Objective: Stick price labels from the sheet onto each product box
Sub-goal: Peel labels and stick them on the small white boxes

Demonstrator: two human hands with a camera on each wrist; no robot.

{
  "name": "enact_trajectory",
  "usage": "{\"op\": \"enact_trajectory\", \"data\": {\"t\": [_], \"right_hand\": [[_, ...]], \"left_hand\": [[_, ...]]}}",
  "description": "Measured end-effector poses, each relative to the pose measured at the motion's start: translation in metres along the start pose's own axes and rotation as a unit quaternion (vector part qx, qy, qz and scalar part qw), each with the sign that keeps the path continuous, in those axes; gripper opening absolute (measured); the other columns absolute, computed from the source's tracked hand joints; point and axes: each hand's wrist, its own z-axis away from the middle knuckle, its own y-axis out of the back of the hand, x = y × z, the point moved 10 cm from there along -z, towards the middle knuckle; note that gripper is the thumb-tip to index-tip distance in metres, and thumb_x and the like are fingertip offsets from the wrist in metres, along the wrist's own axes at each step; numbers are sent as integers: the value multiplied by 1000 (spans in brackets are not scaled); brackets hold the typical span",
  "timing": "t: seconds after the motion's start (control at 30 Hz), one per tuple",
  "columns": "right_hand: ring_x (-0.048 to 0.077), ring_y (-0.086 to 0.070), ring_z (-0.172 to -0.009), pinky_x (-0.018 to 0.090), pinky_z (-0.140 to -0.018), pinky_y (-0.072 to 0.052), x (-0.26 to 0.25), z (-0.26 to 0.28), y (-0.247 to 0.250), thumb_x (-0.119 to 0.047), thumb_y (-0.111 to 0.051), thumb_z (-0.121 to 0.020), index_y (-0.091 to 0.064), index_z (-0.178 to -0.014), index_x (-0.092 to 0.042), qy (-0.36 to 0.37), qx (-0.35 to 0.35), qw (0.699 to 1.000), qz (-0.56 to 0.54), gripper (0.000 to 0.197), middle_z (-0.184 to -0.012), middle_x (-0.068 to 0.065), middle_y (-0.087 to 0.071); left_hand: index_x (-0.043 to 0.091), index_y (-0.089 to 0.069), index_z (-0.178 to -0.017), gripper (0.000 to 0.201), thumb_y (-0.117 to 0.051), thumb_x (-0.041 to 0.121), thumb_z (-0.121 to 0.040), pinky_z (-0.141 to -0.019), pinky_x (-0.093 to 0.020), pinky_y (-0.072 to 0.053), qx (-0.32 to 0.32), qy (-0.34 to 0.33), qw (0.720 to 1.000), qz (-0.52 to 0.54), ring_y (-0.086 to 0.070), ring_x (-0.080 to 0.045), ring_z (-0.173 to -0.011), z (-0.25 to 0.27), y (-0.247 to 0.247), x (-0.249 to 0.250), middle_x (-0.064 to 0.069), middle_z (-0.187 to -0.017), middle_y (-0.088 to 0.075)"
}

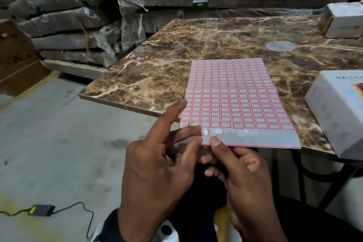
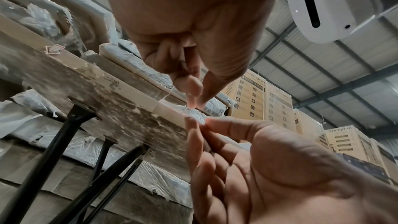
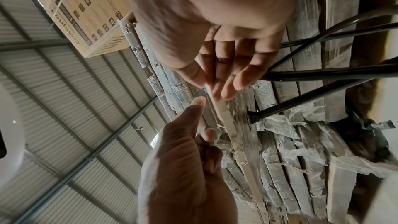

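Note:
The label sheet (image 1: 233, 100), a grid of red-bordered white labels, lies on the marble table (image 1: 196, 35) and overhangs its near edge. Its nearest row is mostly stripped bare, with one price label (image 1: 205, 132) left at the near-left corner. My left hand (image 1: 198, 136) pinches at that label with its fingertips, index finger held straight. My right hand (image 1: 214, 143) grips the sheet's near edge, thumb on top and fingers under it. In the left wrist view my left hand's (image 2: 201, 123) thumb and fingertip meet on the thin edge. A white product box (image 1: 334, 112) stands at the right.
A second white box (image 1: 341, 19) sits at the table's far right corner, with a clear round patch (image 1: 280, 46) near it. Plastic-wrapped flat packs (image 1: 68, 25) are stacked behind. A cardboard carton (image 1: 15, 55) and a power adapter (image 1: 41, 210) are on the floor at the left.

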Motion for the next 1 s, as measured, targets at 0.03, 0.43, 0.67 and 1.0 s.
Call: {"op": "enact_trajectory", "data": {"t": [0.03,0.43,0.67,1.0], "right_hand": [[19,-73,-69,26,-57,-54,1,-1,2,-41,-77,-71,-87,-91,-27,1,-1,1000,2,26,-83,16,-80],[16,-71,-66,23,-62,-56,1,4,11,-33,-82,-91,-82,-104,-12,58,-6,996,60,24,-81,10,-79],[13,-75,-71,19,-61,-55,-3,8,12,-35,-83,-89,-81,-106,-7,75,-4,994,81,33,-84,3,-81],[26,-74,-77,34,-70,-57,1,3,21,-37,-81,-86,-81,-107,-20,66,10,997,46,27,-94,10,-81]], "left_hand": [[34,-57,-146,72,-87,18,-82,-61,-6,-50,-4,-9,1000,-11,-65,11,-63,1,-1,1,25,-101,-78],[20,-64,-140,55,-84,24,-89,-66,-17,-58,17,-116,987,-109,-63,16,-74,9,-2,18,17,-108,-77],[18,-64,-140,56,-82,26,-88,-59,-20,-56,2,-118,987,-111,-57,14,-69,6,-7,16,15,-105,-79],[19,-60,-144,62,-84,17,-87,-69,-1,-47,-62,-100,990,-78,-54,26,-73,8,-18,13,19,-106,-78]]}}
